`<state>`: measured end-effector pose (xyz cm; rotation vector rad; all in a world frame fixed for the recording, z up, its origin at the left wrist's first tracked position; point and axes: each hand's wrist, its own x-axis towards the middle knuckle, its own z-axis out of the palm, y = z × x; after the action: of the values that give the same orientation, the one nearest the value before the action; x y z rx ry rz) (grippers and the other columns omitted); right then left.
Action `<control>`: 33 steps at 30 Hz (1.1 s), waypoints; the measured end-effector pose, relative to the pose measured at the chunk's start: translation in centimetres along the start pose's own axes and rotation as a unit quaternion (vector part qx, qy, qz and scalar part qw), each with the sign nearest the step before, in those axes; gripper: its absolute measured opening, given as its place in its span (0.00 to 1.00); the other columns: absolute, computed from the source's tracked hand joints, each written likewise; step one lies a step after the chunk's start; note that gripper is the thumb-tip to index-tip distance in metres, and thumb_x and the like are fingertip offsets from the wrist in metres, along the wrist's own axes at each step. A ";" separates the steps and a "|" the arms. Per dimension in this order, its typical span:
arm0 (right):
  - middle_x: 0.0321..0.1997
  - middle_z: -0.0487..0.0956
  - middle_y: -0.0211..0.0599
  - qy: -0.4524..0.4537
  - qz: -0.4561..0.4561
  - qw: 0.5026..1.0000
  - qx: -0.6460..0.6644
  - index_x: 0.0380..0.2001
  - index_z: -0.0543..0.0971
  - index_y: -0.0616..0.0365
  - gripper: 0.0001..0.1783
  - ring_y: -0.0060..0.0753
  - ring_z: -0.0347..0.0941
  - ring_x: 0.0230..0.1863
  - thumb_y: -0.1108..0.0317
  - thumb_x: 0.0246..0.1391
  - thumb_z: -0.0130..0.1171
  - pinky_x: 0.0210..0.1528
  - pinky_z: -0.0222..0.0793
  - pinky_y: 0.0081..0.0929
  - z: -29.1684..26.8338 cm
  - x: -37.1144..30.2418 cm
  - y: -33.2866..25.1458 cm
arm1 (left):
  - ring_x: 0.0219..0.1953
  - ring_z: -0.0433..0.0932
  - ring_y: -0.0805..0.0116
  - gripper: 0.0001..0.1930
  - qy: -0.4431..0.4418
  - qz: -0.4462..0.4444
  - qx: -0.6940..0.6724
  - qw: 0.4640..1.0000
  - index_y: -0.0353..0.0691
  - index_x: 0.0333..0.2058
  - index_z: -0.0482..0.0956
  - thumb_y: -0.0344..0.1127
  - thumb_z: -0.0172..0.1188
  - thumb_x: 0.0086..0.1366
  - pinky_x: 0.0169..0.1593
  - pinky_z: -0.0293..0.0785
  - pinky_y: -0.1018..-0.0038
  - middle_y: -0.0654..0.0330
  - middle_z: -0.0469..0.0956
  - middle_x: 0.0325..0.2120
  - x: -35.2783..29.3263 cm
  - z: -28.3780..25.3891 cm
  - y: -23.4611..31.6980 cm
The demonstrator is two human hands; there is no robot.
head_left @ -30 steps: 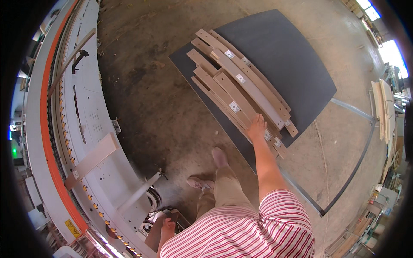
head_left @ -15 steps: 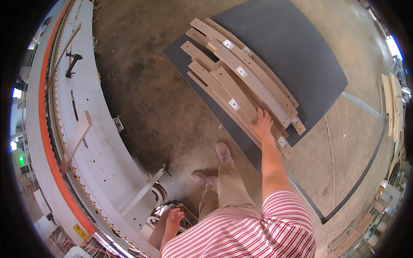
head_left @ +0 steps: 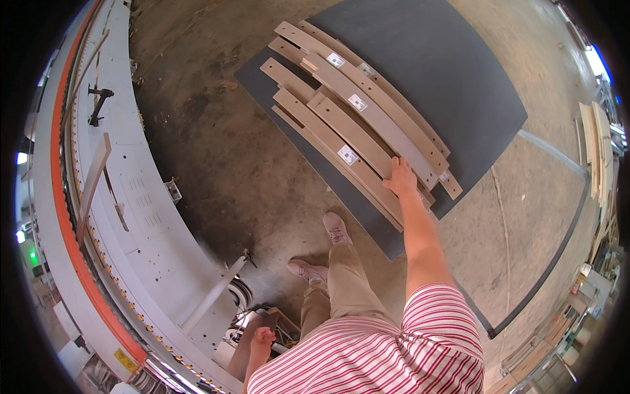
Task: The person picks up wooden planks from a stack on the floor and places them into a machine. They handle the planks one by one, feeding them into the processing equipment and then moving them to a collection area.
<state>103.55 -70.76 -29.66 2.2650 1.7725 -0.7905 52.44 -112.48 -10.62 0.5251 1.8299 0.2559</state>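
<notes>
On a dark grey sheet [head_left: 472,85] lies a loose stack of long brown wooden boards [head_left: 374,111], several with drilled holes and white labels. My right hand [head_left: 401,177] reaches over the near end of the stack. Its fingers are closed over the end of one board [head_left: 350,129] in the middle, which lies nearly parallel to its neighbours. My left hand [head_left: 263,337] hangs low beside the machine, fingers loosely curled, with nothing visible in it. Part of its fingers is turned out of sight.
A long white machine [head_left: 151,217] with an orange strip runs along the left, with wooden pieces [head_left: 94,184] leaning on it. A tubular bar [head_left: 213,295] juts toward my feet. A dark frame [head_left: 548,276] lies on the floor at right, with stacked timber [head_left: 597,154] beyond.
The middle board's far end has swung left to right, bringing it in line with the others. My right hand's fingers have gone from spread to closed over it. The view has shifted slightly.
</notes>
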 end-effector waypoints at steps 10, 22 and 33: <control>0.52 0.71 0.45 0.008 0.035 0.998 -0.047 0.50 0.68 0.62 0.37 0.46 0.69 0.58 0.61 0.35 0.71 0.55 0.72 0.45 -0.8 0.4 -1.8 | 0.37 0.82 0.68 0.13 -0.006 0.056 0.024 0.998 0.34 0.49 0.70 0.36 0.48 0.73 0.39 0.76 0.76 0.54 0.81 0.37 0.5 1.7 5.8; 0.53 0.75 0.55 -0.051 0.023 0.998 -0.033 0.55 0.63 0.63 0.44 0.52 0.72 0.55 0.59 0.35 0.70 0.57 0.70 0.40 -6.3 -1.3 -2.7 | 0.35 0.82 0.70 0.13 0.022 0.055 0.013 0.998 0.35 0.46 0.72 0.39 0.50 0.73 0.37 0.76 0.77 0.56 0.81 0.34 0.6 1.7 3.2; 0.65 0.66 0.43 -0.517 -0.096 0.692 0.495 0.69 0.54 0.65 0.60 0.36 0.60 0.65 0.56 0.32 0.71 0.68 0.52 0.30 -11.0 -20.3 -11.7 | 0.57 0.72 0.63 0.26 -0.077 0.163 -0.343 0.922 0.34 0.59 0.67 0.50 0.42 0.76 0.61 0.68 0.66 0.53 0.74 0.53 2.1 4.2 19.5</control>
<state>92.74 -80.00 -8.11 1.1914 1.0004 -2.8187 60.29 -94.76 -5.46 0.3309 1.3694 1.0098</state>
